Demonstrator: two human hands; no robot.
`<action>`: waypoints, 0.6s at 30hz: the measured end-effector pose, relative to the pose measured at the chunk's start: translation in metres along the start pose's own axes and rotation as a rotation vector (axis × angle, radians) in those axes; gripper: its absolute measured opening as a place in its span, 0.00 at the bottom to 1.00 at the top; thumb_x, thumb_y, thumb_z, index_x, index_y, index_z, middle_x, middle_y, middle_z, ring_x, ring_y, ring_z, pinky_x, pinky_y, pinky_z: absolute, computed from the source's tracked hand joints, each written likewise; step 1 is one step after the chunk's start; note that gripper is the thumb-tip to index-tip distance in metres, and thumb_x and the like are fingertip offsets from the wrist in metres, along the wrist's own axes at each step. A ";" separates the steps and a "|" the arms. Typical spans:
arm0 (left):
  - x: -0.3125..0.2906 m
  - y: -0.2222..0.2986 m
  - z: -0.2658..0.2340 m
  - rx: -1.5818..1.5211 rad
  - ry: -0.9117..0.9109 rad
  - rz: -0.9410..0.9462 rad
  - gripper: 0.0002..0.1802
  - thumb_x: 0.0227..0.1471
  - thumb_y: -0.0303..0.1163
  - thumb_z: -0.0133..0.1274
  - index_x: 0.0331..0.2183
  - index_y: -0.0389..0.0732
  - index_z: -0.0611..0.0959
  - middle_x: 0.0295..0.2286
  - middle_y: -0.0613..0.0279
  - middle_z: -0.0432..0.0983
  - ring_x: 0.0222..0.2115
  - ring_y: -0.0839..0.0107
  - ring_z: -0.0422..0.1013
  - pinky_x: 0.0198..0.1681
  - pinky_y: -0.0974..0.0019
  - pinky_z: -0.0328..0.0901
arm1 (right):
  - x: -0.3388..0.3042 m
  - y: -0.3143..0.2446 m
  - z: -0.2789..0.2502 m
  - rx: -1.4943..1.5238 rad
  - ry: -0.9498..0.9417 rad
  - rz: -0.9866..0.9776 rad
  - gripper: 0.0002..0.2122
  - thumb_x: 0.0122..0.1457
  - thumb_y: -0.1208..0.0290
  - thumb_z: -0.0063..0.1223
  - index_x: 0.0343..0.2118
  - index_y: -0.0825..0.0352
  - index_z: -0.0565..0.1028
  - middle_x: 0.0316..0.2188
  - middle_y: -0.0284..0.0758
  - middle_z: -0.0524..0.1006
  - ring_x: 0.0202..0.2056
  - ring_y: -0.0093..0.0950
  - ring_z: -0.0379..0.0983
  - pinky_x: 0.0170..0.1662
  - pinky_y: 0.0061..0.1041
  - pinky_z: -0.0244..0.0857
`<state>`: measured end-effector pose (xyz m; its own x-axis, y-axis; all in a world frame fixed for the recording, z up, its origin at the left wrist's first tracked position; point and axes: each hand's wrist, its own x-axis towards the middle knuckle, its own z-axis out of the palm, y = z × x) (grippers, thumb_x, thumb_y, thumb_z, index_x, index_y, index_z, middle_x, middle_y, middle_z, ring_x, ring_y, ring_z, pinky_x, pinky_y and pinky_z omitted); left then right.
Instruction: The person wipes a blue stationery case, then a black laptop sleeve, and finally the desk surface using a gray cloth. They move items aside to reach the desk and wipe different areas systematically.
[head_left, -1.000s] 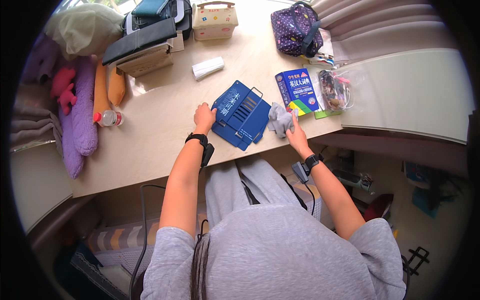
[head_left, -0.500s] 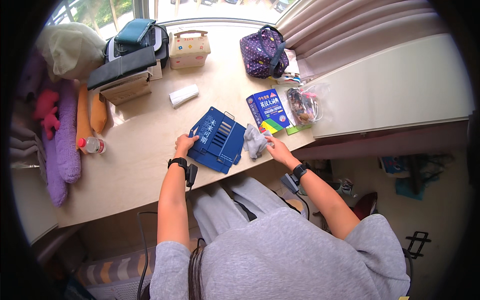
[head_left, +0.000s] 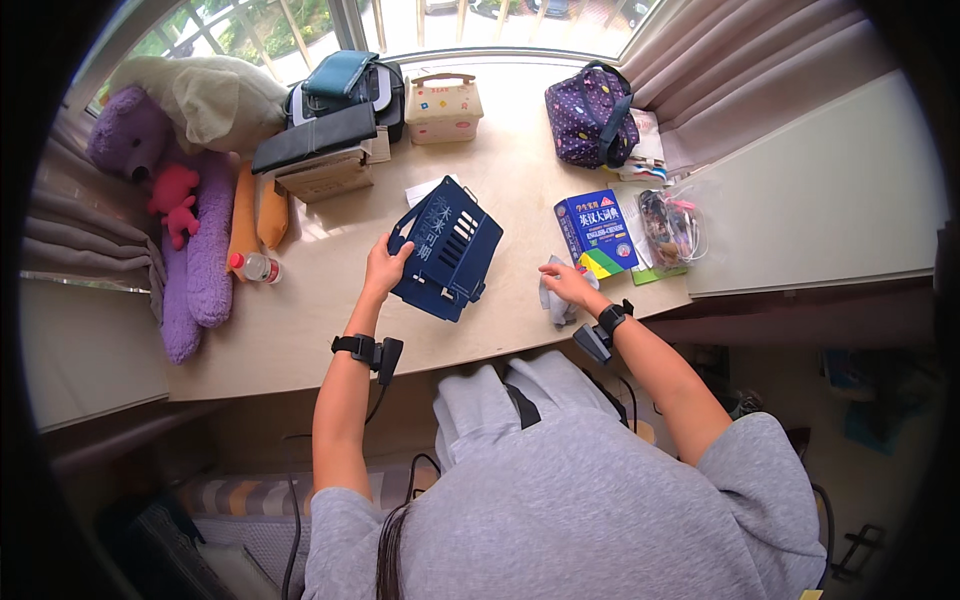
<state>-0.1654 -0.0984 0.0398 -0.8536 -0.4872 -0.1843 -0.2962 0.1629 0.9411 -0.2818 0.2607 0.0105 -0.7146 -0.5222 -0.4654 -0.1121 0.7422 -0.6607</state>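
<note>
A dark blue, slotted book stand [head_left: 462, 228] with pale lettering is tilted up over the desk. My left hand [head_left: 386, 266] is closed on its left edge, thumb on the front face. Over to the right, a crumpled grey cloth [head_left: 556, 303] lies beneath my right hand [head_left: 573, 286], whose bent fingers close on it. The hand partly covers the cloth. Just beyond that hand is a thick blue dictionary [head_left: 600, 228] with a yellow and green lower corner.
Behind the stand, a white packet [head_left: 421, 190] is partly covered. A red-capped bottle [head_left: 257, 267] and purple plush toy [head_left: 208, 270] are left. Farther back are a cream box [head_left: 444, 112], a black case [head_left: 318, 138] and a dotted bag [head_left: 588, 120]. A clear pouch [head_left: 668, 228] sits right.
My left hand has raised and tilted the stand, moving it left, away from the cloth. My right hand has shifted left over the cloth. The whole view has also swung.
</note>
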 end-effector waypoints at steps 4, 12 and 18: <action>-0.004 0.065 -0.025 -0.157 -0.016 0.023 0.11 0.52 0.35 0.56 0.33 0.39 0.75 0.25 0.70 0.71 0.26 0.82 0.66 0.29 0.76 0.63 | 0.002 -0.025 -0.015 0.467 -0.159 0.099 0.41 0.56 0.47 0.51 0.64 0.62 0.42 0.56 0.42 0.63 0.58 0.35 0.57 0.58 0.39 0.49; 0.013 0.165 0.083 -0.490 -0.240 -0.102 0.10 0.52 0.36 0.57 0.32 0.43 0.74 0.24 0.74 0.69 0.24 0.84 0.65 0.28 0.77 0.62 | -0.033 -0.039 -0.115 1.583 -0.333 0.043 0.15 0.55 0.60 0.57 0.44 0.58 0.72 0.41 0.29 0.76 0.43 0.24 0.72 0.51 0.29 0.61; 0.041 0.215 0.216 -0.433 -0.430 -0.134 0.15 0.52 0.38 0.56 0.37 0.39 0.73 0.28 0.65 0.72 0.29 0.80 0.70 0.32 0.75 0.67 | -0.059 0.040 -0.189 1.755 -0.100 0.004 0.18 0.57 0.68 0.54 0.49 0.66 0.67 0.43 0.37 0.74 0.44 0.32 0.73 0.50 0.36 0.67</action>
<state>-0.3567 0.1016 0.1735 -0.9440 -0.0762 -0.3211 -0.2885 -0.2819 0.9150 -0.3743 0.4004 0.1233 -0.6638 -0.5933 -0.4553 0.7476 -0.5103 -0.4250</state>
